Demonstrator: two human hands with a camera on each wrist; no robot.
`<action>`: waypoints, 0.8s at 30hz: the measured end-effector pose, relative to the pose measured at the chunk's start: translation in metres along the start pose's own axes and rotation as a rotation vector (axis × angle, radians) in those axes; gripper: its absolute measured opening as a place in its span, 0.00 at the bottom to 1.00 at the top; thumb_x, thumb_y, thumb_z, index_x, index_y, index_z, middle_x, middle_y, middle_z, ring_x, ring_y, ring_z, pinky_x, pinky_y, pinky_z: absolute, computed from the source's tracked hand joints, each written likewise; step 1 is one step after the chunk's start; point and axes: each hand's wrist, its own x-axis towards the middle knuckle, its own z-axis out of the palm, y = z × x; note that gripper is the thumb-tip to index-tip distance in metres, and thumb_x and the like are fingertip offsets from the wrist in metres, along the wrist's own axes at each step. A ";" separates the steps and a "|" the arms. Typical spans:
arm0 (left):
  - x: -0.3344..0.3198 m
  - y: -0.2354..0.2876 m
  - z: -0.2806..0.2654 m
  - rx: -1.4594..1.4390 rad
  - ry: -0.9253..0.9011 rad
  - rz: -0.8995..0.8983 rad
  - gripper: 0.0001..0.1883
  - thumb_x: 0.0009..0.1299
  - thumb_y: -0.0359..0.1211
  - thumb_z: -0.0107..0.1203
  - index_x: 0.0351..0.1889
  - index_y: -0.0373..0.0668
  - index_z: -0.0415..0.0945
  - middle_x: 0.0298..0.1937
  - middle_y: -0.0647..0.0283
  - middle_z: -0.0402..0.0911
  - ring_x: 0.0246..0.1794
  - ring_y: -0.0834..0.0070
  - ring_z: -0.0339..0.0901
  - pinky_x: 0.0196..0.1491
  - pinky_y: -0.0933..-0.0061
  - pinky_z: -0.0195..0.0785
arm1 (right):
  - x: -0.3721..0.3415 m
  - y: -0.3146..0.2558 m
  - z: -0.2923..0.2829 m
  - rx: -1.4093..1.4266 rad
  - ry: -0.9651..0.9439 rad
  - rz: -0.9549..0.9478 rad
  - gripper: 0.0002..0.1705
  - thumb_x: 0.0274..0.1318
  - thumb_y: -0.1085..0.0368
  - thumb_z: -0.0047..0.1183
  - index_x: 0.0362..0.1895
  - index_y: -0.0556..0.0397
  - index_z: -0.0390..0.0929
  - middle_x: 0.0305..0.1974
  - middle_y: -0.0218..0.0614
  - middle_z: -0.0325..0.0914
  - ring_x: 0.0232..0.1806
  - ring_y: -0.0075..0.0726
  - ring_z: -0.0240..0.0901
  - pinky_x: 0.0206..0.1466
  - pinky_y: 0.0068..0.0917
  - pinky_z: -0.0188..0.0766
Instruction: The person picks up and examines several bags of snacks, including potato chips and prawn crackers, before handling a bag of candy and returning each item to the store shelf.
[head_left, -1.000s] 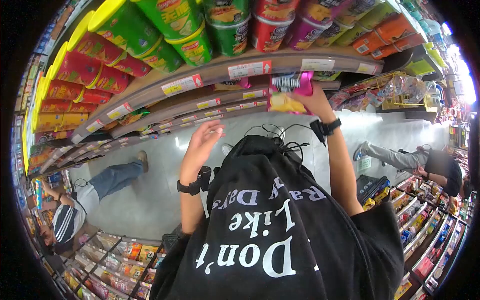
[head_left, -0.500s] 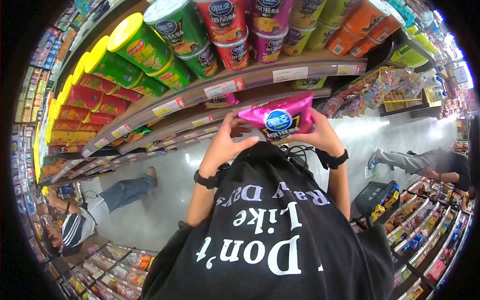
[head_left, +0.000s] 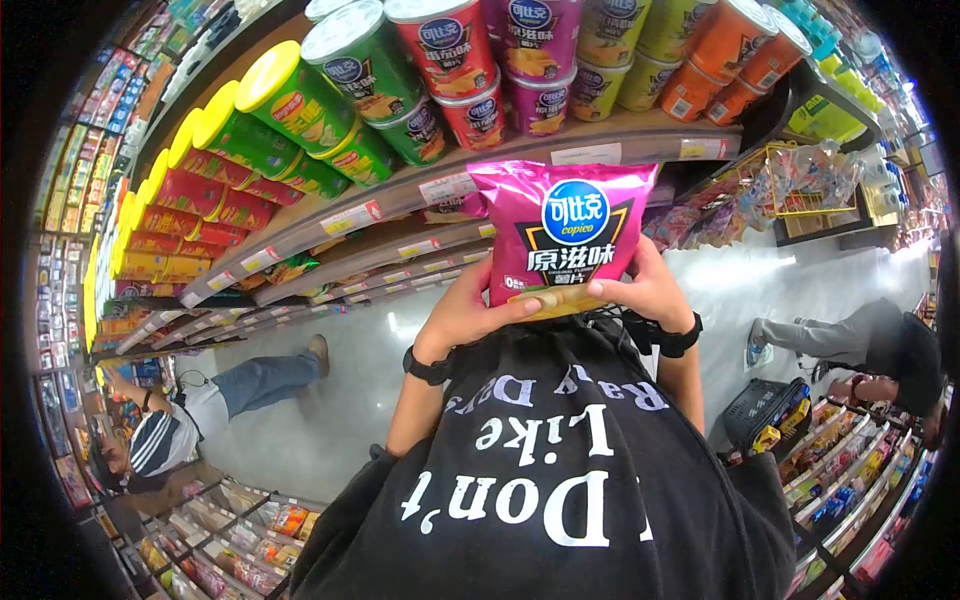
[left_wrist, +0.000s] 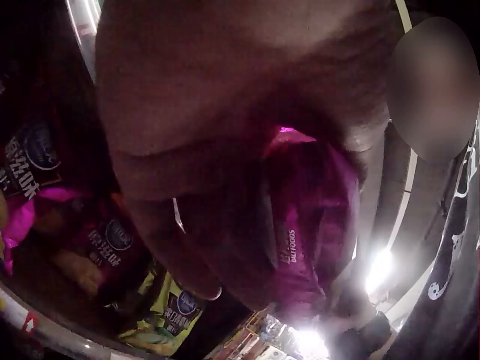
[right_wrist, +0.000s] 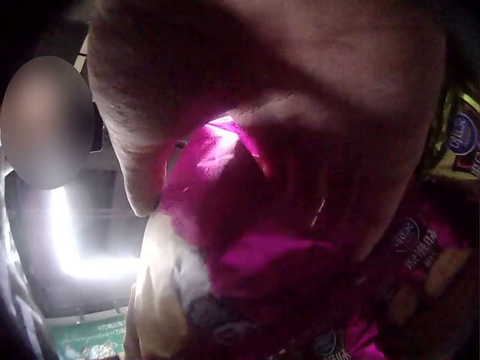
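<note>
A pink bag of potato chips (head_left: pixel 575 225) faces up in front of the chest, its blue logo and white lettering in full view. My left hand (head_left: pixel 465 312) grips its lower left corner, thumb along the bottom front. At the lower right corner, my right hand (head_left: pixel 655 290) holds it with the thumb on the front and the other fingers behind. The left wrist view shows the bag's side (left_wrist: pixel 311 217) between thumb and fingers. In the right wrist view, crinkled pink foil (right_wrist: pixel 225 225) lies against the palm.
Chip canisters (head_left: pixel 440 50) in several colours line the shelf ahead, with price tags (head_left: pixel 350 218) along its edge. Lower shelves hold more bags (left_wrist: pixel 90 240). A black basket (head_left: pixel 765 410) stands on the floor at right. One person (head_left: pixel 200 410) is at left, another (head_left: pixel 870 345) at right.
The bag came from the right hand near the lower shelf to in front of the chest. The left hand came over and took hold too. The bag has turned its front upward.
</note>
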 end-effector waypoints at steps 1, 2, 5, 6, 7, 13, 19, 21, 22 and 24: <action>-0.002 0.001 -0.001 0.002 -0.002 0.010 0.31 0.65 0.39 0.69 0.62 0.36 0.70 0.55 0.62 0.80 0.56 0.77 0.75 0.60 0.72 0.67 | -0.001 0.002 -0.002 0.013 -0.026 0.006 0.42 0.48 0.64 0.73 0.66 0.58 0.66 0.57 0.33 0.76 0.58 0.27 0.71 0.64 0.30 0.67; -0.004 0.001 -0.002 -0.010 0.001 0.012 0.30 0.65 0.39 0.69 0.62 0.36 0.71 0.55 0.62 0.80 0.55 0.77 0.75 0.60 0.72 0.67 | -0.001 0.005 -0.004 0.027 -0.050 0.011 0.42 0.48 0.65 0.73 0.66 0.58 0.66 0.57 0.34 0.76 0.59 0.27 0.71 0.65 0.30 0.66; -0.007 -0.002 -0.005 -0.022 -0.005 0.007 0.29 0.65 0.39 0.69 0.60 0.36 0.72 0.53 0.63 0.81 0.53 0.77 0.76 0.58 0.72 0.69 | -0.001 0.006 -0.004 0.097 -0.078 0.056 0.44 0.48 0.66 0.72 0.67 0.58 0.64 0.59 0.33 0.75 0.61 0.28 0.70 0.67 0.30 0.64; -0.007 -0.003 -0.007 -0.011 -0.010 -0.001 0.28 0.65 0.39 0.68 0.60 0.36 0.73 0.53 0.63 0.81 0.53 0.77 0.76 0.57 0.73 0.69 | -0.001 0.004 -0.003 0.115 -0.075 0.083 0.44 0.47 0.66 0.73 0.68 0.58 0.64 0.59 0.33 0.74 0.61 0.28 0.69 0.67 0.30 0.64; -0.007 -0.003 -0.008 0.000 -0.015 -0.010 0.28 0.66 0.39 0.68 0.59 0.36 0.73 0.53 0.63 0.81 0.52 0.78 0.76 0.57 0.73 0.69 | -0.001 0.003 -0.002 0.129 -0.073 0.101 0.44 0.47 0.66 0.73 0.68 0.58 0.64 0.60 0.33 0.74 0.61 0.27 0.69 0.67 0.30 0.64; -0.010 -0.004 -0.011 -0.022 0.034 -0.006 0.27 0.66 0.40 0.68 0.59 0.37 0.74 0.52 0.64 0.81 0.52 0.78 0.76 0.56 0.73 0.69 | 0.003 0.007 0.002 0.169 -0.066 0.111 0.47 0.47 0.66 0.72 0.70 0.57 0.62 0.61 0.32 0.73 0.63 0.27 0.67 0.68 0.30 0.62; -0.010 0.000 -0.014 -0.005 -0.003 -0.018 0.27 0.67 0.41 0.67 0.58 0.36 0.74 0.51 0.64 0.81 0.51 0.78 0.76 0.56 0.74 0.69 | 0.005 0.005 0.006 0.207 -0.057 0.101 0.47 0.48 0.66 0.72 0.71 0.57 0.60 0.63 0.32 0.71 0.64 0.27 0.66 0.69 0.30 0.60; -0.010 0.001 -0.014 -0.012 -0.001 -0.015 0.27 0.67 0.41 0.67 0.58 0.37 0.74 0.51 0.64 0.81 0.51 0.78 0.76 0.56 0.74 0.69 | 0.005 0.005 0.007 0.211 -0.054 0.098 0.47 0.48 0.65 0.72 0.71 0.57 0.60 0.62 0.32 0.71 0.64 0.27 0.66 0.69 0.29 0.60; -0.009 0.001 -0.014 -0.016 0.000 -0.013 0.27 0.67 0.41 0.67 0.58 0.37 0.74 0.51 0.64 0.81 0.51 0.78 0.76 0.56 0.74 0.69 | 0.005 0.005 0.007 0.208 -0.060 0.102 0.47 0.48 0.65 0.72 0.70 0.57 0.61 0.62 0.32 0.72 0.63 0.27 0.66 0.69 0.29 0.60; -0.008 -0.002 -0.014 -0.034 -0.001 -0.007 0.26 0.67 0.41 0.67 0.58 0.37 0.74 0.51 0.64 0.81 0.51 0.78 0.76 0.56 0.73 0.69 | 0.005 0.006 0.006 0.198 -0.078 0.115 0.45 0.49 0.64 0.71 0.69 0.57 0.62 0.61 0.32 0.73 0.62 0.26 0.67 0.68 0.28 0.62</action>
